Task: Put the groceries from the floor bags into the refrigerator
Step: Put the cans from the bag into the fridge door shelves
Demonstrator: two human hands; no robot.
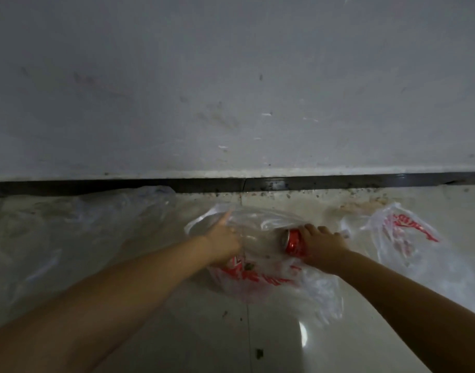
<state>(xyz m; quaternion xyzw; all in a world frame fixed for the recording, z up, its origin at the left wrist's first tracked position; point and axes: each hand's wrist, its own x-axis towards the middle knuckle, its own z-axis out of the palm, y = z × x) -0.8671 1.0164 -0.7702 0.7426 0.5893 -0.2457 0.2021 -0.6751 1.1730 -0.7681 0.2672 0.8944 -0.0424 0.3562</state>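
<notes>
A clear plastic bag with red print [260,281] lies on the pale tiled floor near the wall. My left hand [222,240] grips the bag's upper edge, thumb raised, holding its mouth apart. My right hand [322,246] grips a red drink can [294,242] that lies on its side at the bag's mouth, its silver top facing left. The refrigerator is out of view.
A second red-printed plastic bag [400,232] lies flat to the right. A large clear bag [77,224] spreads over the floor at left. A dark skirting strip [257,184] runs under the grey wall. Small crumbs dot the tiles [177,332].
</notes>
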